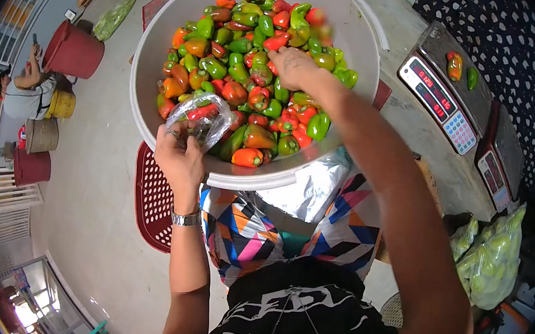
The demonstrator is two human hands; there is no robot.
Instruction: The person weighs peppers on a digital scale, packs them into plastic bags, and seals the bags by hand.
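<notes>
My left hand (180, 161) is closed on the rim of a clear plastic bag (210, 118) at the near left of a big round tub (143, 82). Something red, apparently a pepper, shows through the bag. The tub is filled with red, green and orange bell peppers (257, 136). My right hand (298, 71) reaches over the middle of the heap, its fingers extended and touching peppers; the fingertips are partly hidden, and no pepper is clearly lifted in them.
On the right, a digital scale (441, 100) bears two peppers, beside a second scale (496, 165). Bagged green produce (496, 259) lies lower right. A red perforated basket (153, 200) sits beneath the tub's left side. Another person (28, 89) is at far left near red bins (74, 49).
</notes>
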